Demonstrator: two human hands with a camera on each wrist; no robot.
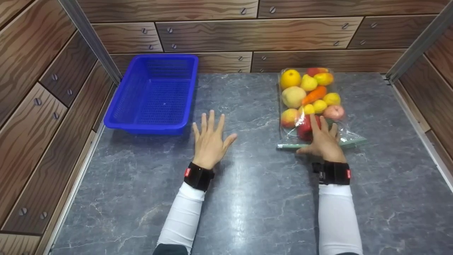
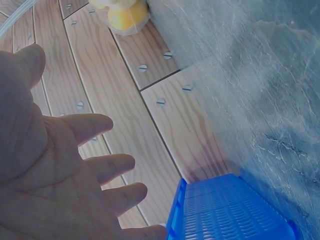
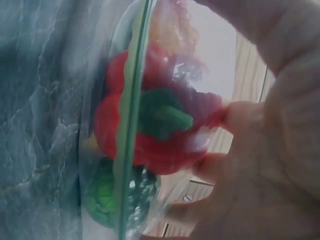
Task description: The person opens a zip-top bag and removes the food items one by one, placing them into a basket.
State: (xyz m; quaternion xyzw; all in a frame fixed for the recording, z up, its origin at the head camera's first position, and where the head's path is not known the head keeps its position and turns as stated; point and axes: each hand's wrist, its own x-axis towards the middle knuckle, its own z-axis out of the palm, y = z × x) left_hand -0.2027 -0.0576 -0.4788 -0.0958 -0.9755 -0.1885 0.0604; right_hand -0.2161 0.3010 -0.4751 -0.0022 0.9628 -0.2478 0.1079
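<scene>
A clear zip bag (image 1: 287, 137) full of fruit and vegetables lies on the grey tabletop at right, its green zip edge nearest the person. My right hand (image 1: 324, 140) is over its near end, fingers spread at a red bell pepper (image 3: 165, 120) inside; a round green vegetable (image 3: 117, 195) lies beside the pepper. Fingertips appear to touch the plastic, without gripping it. My left hand (image 1: 209, 145) is held out with fingers spread and nothing in it, just right of a blue plastic basket (image 1: 155, 125). The left wrist view shows its palm side and the basket's perforated side.
The basket stands at the back left, by the wood-patterned wall (image 1: 258, 33). Through the bag show an orange (image 1: 291, 78), a carrot (image 1: 315, 95) and several lemons and other round fruits. Metal rails (image 1: 414, 42) edge the side walls.
</scene>
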